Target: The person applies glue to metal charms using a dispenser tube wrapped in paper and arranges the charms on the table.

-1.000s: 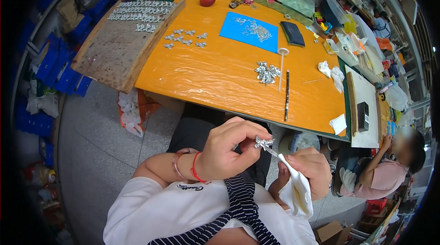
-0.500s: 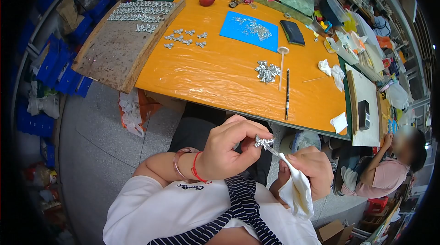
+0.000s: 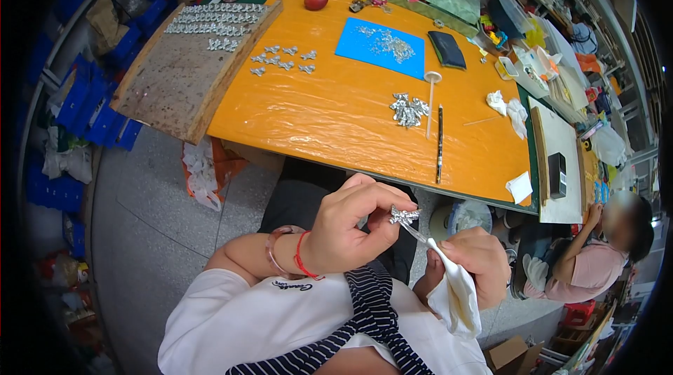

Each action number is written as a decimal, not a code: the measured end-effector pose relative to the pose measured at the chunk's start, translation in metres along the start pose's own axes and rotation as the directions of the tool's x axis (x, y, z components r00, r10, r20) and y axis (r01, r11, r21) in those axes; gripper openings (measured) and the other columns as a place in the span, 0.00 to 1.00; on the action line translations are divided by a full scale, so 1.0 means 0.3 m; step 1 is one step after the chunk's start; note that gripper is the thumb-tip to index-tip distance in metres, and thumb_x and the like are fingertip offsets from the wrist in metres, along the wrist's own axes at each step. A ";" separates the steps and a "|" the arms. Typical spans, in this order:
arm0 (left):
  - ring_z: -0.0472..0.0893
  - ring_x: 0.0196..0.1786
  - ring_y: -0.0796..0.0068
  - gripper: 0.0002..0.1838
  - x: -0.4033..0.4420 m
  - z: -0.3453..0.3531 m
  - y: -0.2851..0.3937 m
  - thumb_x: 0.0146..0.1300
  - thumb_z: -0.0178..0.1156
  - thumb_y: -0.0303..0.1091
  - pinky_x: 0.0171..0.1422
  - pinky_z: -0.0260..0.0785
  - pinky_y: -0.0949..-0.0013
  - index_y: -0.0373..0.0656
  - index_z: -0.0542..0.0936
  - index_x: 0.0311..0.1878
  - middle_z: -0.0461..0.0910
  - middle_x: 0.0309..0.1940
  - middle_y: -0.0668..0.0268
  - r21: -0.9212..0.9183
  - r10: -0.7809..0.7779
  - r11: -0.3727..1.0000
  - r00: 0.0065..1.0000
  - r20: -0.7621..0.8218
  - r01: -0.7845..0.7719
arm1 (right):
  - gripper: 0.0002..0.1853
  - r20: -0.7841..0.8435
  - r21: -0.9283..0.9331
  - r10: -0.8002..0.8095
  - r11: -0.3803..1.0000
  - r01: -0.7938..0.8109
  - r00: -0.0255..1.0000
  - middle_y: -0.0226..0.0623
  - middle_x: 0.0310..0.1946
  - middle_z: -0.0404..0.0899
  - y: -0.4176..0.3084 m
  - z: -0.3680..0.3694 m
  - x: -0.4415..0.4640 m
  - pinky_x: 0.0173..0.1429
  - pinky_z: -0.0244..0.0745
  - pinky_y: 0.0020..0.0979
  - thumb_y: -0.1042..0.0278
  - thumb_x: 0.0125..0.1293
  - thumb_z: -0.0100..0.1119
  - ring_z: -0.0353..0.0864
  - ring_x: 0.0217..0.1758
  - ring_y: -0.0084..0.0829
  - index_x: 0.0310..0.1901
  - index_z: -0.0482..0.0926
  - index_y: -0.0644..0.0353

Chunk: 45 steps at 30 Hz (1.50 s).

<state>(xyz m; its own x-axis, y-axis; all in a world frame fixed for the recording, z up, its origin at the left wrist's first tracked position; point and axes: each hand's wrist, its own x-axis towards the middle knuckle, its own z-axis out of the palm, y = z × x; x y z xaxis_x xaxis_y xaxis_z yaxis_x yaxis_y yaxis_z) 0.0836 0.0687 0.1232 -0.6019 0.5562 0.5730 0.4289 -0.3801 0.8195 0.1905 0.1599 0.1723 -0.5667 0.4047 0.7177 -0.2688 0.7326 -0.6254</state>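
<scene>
My left hand (image 3: 354,224) pinches a small silver bow-shaped piece (image 3: 404,216) between thumb and fingertips, above my lap. Closed around a white cloth (image 3: 452,296) and a slim pointed tool (image 3: 416,234), my right hand (image 3: 480,259) is just right of it. The tool's tip reaches the underside of the silver piece; its handle is hidden by the fingers and cloth. On the orange table (image 3: 315,116) ahead lie a pile of silver pieces (image 3: 409,110), a loose group of silver bows (image 3: 284,59) and a dark pencil-like stick (image 3: 439,144).
A wooden board (image 3: 165,87) with rows of silver bows overhangs the table's left edge. A blue mat (image 3: 364,49) carries small shiny bits. Beyond are a dark pouch (image 3: 446,50), a red fruit (image 3: 316,1) and a white-topped stick (image 3: 432,78). A person (image 3: 585,263) sits at right.
The silver piece is turned very slightly in my left fingers, and the tool tip has shifted a little against it. Both grips stay the same.
</scene>
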 end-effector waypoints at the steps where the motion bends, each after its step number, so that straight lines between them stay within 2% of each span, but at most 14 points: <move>1: 0.65 0.20 0.83 0.11 -0.001 0.000 0.000 0.41 0.53 0.18 0.26 0.60 0.81 0.39 0.76 0.32 0.77 0.29 0.67 0.007 -0.002 1.000 1.000 -0.002 0.002 | 0.14 -0.001 0.001 -0.001 1.000 0.001 1.000 0.34 0.18 0.73 0.003 0.006 0.002 0.20 0.66 0.23 0.78 0.34 0.69 0.72 0.17 0.28 0.26 0.76 0.60; 3: 0.64 0.20 0.83 0.11 -0.001 0.001 -0.001 0.41 0.53 0.18 0.27 0.59 0.81 0.39 0.76 0.32 0.77 0.28 0.67 0.014 -0.004 1.000 1.000 -0.004 0.004 | 0.07 -0.006 0.002 -0.100 0.995 0.100 0.995 0.36 0.16 0.70 0.013 0.017 0.007 0.19 0.60 0.21 0.79 0.43 0.62 0.68 0.15 0.26 0.24 0.72 0.64; 7: 0.64 0.19 0.83 0.11 -0.001 0.000 0.000 0.41 0.53 0.18 0.27 0.59 0.81 0.39 0.76 0.31 0.77 0.28 0.68 0.025 0.002 1.000 1.000 0.002 -0.002 | 0.07 0.006 0.011 -0.098 0.995 0.098 0.995 0.35 0.16 0.71 0.010 0.006 -0.002 0.20 0.60 0.21 0.79 0.43 0.62 0.69 0.15 0.26 0.24 0.72 0.64; 9: 0.64 0.19 0.83 0.11 -0.002 -0.001 0.002 0.41 0.53 0.18 0.27 0.59 0.81 0.39 0.76 0.31 0.77 0.28 0.68 0.028 -0.006 1.000 1.000 0.004 0.006 | 0.13 0.026 0.029 0.023 0.999 -0.024 0.999 0.34 0.19 0.74 -0.006 -0.004 -0.003 0.22 0.68 0.23 0.79 0.34 0.68 0.73 0.18 0.29 0.25 0.76 0.59; 13: 0.63 0.19 0.83 0.11 -0.003 -0.001 0.004 0.41 0.53 0.18 0.27 0.59 0.81 0.39 0.76 0.32 0.77 0.28 0.69 0.045 -0.009 0.999 1.000 0.006 0.009 | 0.13 0.060 0.039 0.024 0.999 -0.026 0.998 0.34 0.19 0.74 0.002 0.002 0.004 0.22 0.68 0.23 0.79 0.34 0.68 0.73 0.18 0.29 0.25 0.76 0.59; 15: 0.63 0.19 0.83 0.11 -0.003 -0.001 0.005 0.41 0.53 0.18 0.27 0.59 0.81 0.39 0.76 0.32 0.77 0.28 0.69 0.044 -0.020 0.999 1.000 0.005 0.020 | 0.07 0.058 0.034 -0.109 0.994 0.107 0.992 0.37 0.17 0.72 0.013 0.007 0.002 0.20 0.62 0.21 0.80 0.43 0.61 0.70 0.16 0.27 0.25 0.72 0.65; 16: 0.63 0.20 0.83 0.11 -0.003 -0.001 0.006 0.41 0.53 0.18 0.26 0.58 0.81 0.39 0.76 0.32 0.77 0.28 0.69 0.047 -0.019 0.999 1.000 0.004 0.019 | 0.07 0.059 0.034 -0.109 0.994 0.107 0.992 0.37 0.17 0.72 0.013 0.006 0.000 0.20 0.62 0.21 0.80 0.43 0.61 0.70 0.16 0.27 0.25 0.72 0.65; 22: 0.63 0.20 0.83 0.12 -0.006 -0.003 0.005 0.41 0.53 0.18 0.26 0.58 0.81 0.40 0.76 0.32 0.77 0.28 0.69 0.057 -0.016 0.998 1.000 0.007 0.016 | 0.07 0.079 0.032 -0.105 0.994 0.103 0.991 0.37 0.18 0.72 0.006 0.005 0.005 0.21 0.63 0.23 0.81 0.43 0.61 0.70 0.17 0.27 0.25 0.72 0.65; 24: 0.63 0.20 0.83 0.12 -0.005 -0.003 0.006 0.41 0.53 0.18 0.26 0.58 0.81 0.40 0.76 0.32 0.77 0.28 0.70 0.055 -0.021 0.998 1.000 0.004 0.021 | 0.13 0.070 0.020 -0.026 0.999 0.025 0.997 0.34 0.19 0.74 -0.006 0.001 0.005 0.21 0.68 0.24 0.78 0.35 0.68 0.73 0.18 0.29 0.26 0.76 0.60; 31: 0.63 0.20 0.83 0.12 -0.009 -0.002 0.007 0.41 0.53 0.18 0.26 0.58 0.81 0.40 0.76 0.32 0.77 0.28 0.69 0.060 -0.036 0.998 0.999 -0.007 0.037 | 0.14 0.103 0.018 -0.011 1.000 0.009 0.995 0.34 0.19 0.75 0.001 0.000 0.002 0.22 0.68 0.23 0.78 0.35 0.68 0.73 0.18 0.29 0.27 0.76 0.59; 33: 0.64 0.20 0.83 0.11 -0.009 -0.002 0.006 0.41 0.54 0.18 0.26 0.58 0.81 0.40 0.76 0.31 0.77 0.28 0.69 0.066 -0.036 0.997 0.999 0.002 0.036 | 0.14 0.025 0.052 -0.023 0.998 0.021 0.999 0.34 0.19 0.75 0.000 0.001 -0.004 0.22 0.68 0.23 0.79 0.34 0.68 0.73 0.18 0.29 0.27 0.76 0.59; 40: 0.63 0.17 0.84 0.11 -0.007 0.000 0.004 0.41 0.54 0.19 0.33 0.59 0.80 0.40 0.76 0.31 0.78 0.28 0.69 0.045 -0.021 0.999 1.000 0.000 0.021 | 0.14 0.003 0.003 0.002 1.000 -0.002 1.000 0.34 0.19 0.74 0.003 0.000 -0.004 0.22 0.67 0.23 0.79 0.34 0.68 0.73 0.19 0.29 0.27 0.75 0.59; 42: 0.62 0.16 0.85 0.11 -0.008 -0.001 0.004 0.41 0.54 0.19 0.34 0.59 0.80 0.40 0.76 0.31 0.78 0.28 0.69 0.042 -0.028 0.999 1.000 0.000 0.028 | 0.07 0.029 -0.022 -0.107 0.994 0.108 0.994 0.36 0.17 0.71 0.009 0.008 0.004 0.20 0.61 0.22 0.81 0.43 0.59 0.69 0.16 0.27 0.24 0.71 0.65; 45: 0.63 0.16 0.85 0.11 -0.008 -0.002 0.003 0.41 0.54 0.19 0.34 0.59 0.80 0.40 0.76 0.31 0.78 0.28 0.69 0.051 -0.018 0.999 1.000 0.005 0.018 | 0.07 0.059 -0.030 -0.114 0.993 0.116 0.992 0.36 0.17 0.71 0.016 0.004 0.003 0.20 0.62 0.23 0.81 0.43 0.59 0.70 0.16 0.27 0.25 0.71 0.65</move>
<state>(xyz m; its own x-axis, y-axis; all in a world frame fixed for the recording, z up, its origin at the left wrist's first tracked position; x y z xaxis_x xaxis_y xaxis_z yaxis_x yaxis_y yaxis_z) 0.0852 0.0665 0.1225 -0.6062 0.5665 0.5582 0.4517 -0.3324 0.8279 0.1877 0.1633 0.1696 -0.5770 0.2858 0.7651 -0.3091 0.7907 -0.5285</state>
